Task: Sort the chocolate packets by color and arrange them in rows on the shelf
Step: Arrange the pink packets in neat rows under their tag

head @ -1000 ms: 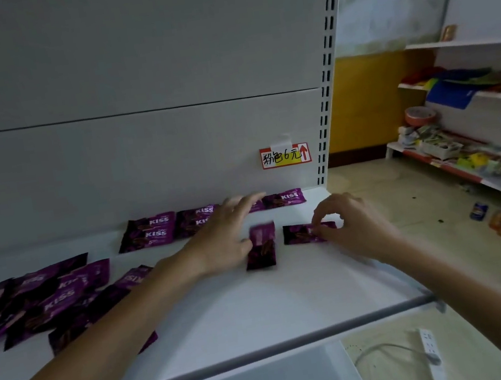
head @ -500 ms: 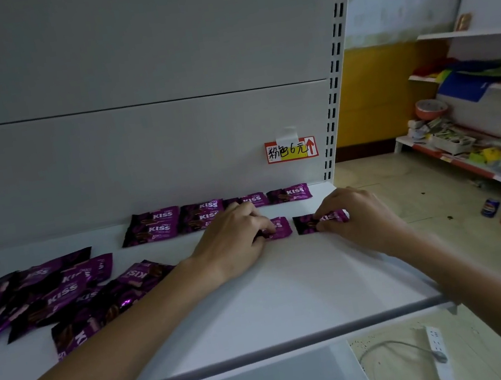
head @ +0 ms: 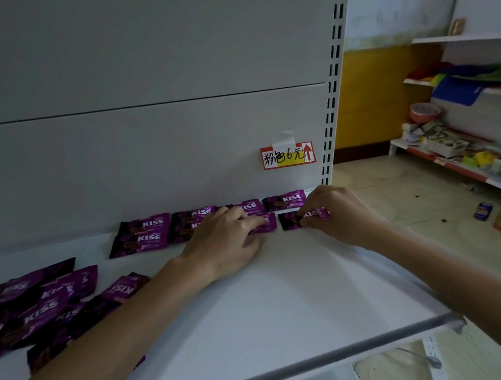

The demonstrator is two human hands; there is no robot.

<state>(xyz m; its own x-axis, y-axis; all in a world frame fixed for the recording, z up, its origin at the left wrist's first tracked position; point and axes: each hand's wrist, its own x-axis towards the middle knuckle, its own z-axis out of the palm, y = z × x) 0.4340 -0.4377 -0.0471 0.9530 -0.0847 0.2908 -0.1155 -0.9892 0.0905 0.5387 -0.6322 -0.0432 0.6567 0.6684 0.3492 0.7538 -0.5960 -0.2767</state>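
Observation:
Purple KISS chocolate packets lie on the white shelf [head: 291, 297]. A back row of packets [head: 288, 199] runs along the rear panel, and a second row [head: 140, 242] lies just in front of it. My left hand [head: 227, 242] rests palm-down with its fingers pressing a purple packet [head: 268, 223] in the second row. Just to the right, my right hand [head: 340, 212] pinches the right end of another purple packet [head: 289, 220]. The two packets lie side by side with a small gap. A loose pile of purple packets [head: 33, 313] sits at the left.
A red and yellow price label [head: 288, 155] is taped to the rear panel above the rows. The shelf's grey front rail [head: 301, 367] runs below my arms. To the right, low shelves [head: 465, 157] hold mixed goods, with a can [head: 482, 211] on the floor.
Both hands moved their packets back toward the rear panel. The left packet, lengthwise a second ago, now lies crosswise in the second row beside the right one.

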